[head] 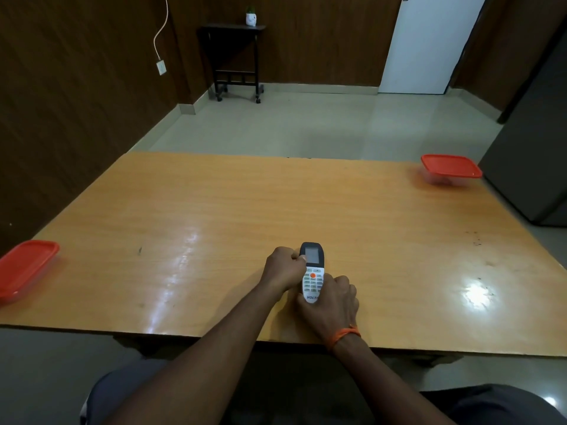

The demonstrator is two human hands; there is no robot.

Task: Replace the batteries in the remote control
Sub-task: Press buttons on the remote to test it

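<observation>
Fingers of my left hand [283,266] and right hand [333,299] clamp the remote control [312,273] above the glossy wooden table [184,228]; tiled floor [306,124] lies beyond, remote's back hidden.

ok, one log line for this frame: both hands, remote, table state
left hand grip on remote upper edge | right hand grip on lower end | remote face-up | battery cover not visible | two red-lidded containers at table ends
</observation>
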